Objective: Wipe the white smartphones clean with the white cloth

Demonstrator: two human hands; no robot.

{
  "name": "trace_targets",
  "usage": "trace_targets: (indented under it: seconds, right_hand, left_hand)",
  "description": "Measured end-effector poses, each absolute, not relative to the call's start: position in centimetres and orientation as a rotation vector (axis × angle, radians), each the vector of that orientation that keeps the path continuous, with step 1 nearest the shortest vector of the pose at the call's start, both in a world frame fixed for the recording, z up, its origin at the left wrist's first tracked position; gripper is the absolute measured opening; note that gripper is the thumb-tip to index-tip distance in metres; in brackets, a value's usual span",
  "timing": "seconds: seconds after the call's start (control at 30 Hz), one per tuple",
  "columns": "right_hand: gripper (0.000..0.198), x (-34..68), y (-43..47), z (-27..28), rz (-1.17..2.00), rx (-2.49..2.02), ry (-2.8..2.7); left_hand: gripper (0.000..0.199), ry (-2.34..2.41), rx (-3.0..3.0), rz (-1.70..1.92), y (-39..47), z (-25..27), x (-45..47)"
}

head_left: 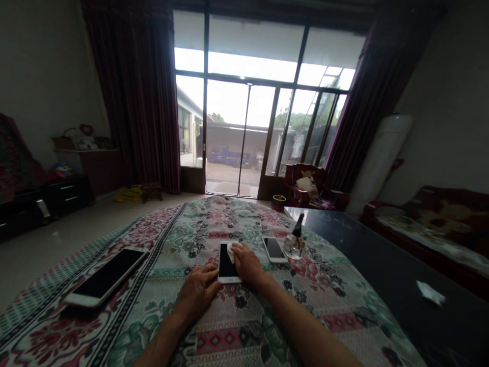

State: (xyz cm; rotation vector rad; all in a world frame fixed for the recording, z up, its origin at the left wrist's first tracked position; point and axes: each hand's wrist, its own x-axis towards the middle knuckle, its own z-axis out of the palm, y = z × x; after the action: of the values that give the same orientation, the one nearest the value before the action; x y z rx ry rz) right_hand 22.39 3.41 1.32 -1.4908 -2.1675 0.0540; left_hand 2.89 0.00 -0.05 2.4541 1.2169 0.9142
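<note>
A white smartphone with a dark screen lies flat on the floral tablecloth in front of me. My left hand rests at its left edge, fingers bent and touching the side of the phone. Over the phone's upper right part, my right hand presses a small white tissue against the screen. A second white phone lies just to the right, beside a clear round spray bottle with a black nozzle. Far to the left is a larger white phone, screen up.
A dark tabletop borders the cloth on the right, with a crumpled white tissue on it. Beyond the table stand a wooden armchair, a dark red sofa and glass doors between purple curtains.
</note>
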Motion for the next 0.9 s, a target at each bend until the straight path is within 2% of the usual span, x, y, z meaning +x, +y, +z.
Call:
trace_targets:
  seconds: [0.47,0.9]
  right_hand:
    - [0.033,21.9,9.3,0.6,0.070,-1.542,-2.135]
    - [0.035,23.1,5.7,0.8,0.119,-1.133,-2.319]
  left_hand:
    - [0.020,1.213,2.480,0.925,0.0,-0.2,3.1]
    - [0.019,1.194,2.488,0.919,0.1,-0.4,3.1]
